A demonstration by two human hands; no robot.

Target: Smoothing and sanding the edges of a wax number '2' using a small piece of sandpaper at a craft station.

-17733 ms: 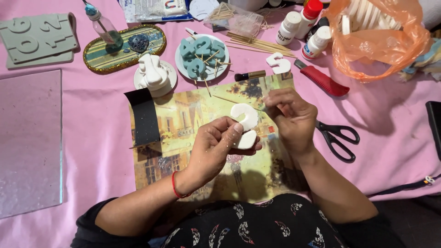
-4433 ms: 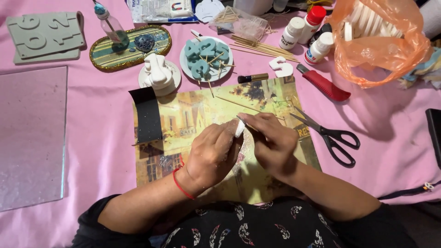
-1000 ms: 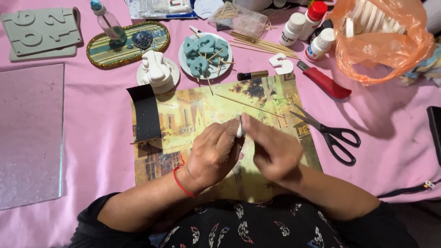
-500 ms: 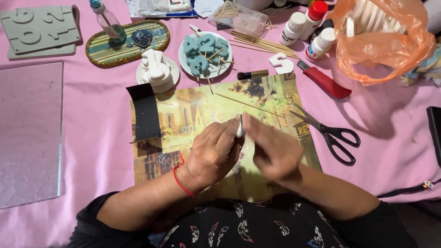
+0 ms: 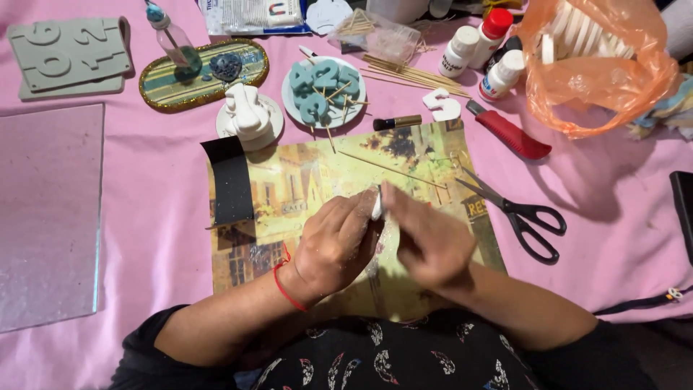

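Note:
My left hand (image 5: 333,244) and my right hand (image 5: 427,242) meet over a yellow picture sheet (image 5: 310,180) on the pink cloth. Between their fingertips shows a small white plaster piece (image 5: 377,205), mostly hidden by the fingers. White dust lies on my fingers and on the sheet under them. A red thread is tied around my left wrist. A strip of black sandpaper (image 5: 231,180) lies on the sheet's left edge, a thin wooden skewer (image 5: 393,170) above my hands.
Black-handled scissors (image 5: 518,215) and a red cutter (image 5: 507,130) lie to the right. Behind are a plate of blue number shapes (image 5: 323,90), a white figure on a saucer (image 5: 247,115), an oval tray (image 5: 203,72), bottles (image 5: 480,52), an orange bag (image 5: 599,61). A glass pane (image 5: 47,213) and grey mould (image 5: 68,54) sit left.
Much earlier both hands held a larger white piece in plain sight. Over the last second the hands stay pressed together with only slight finger movement.

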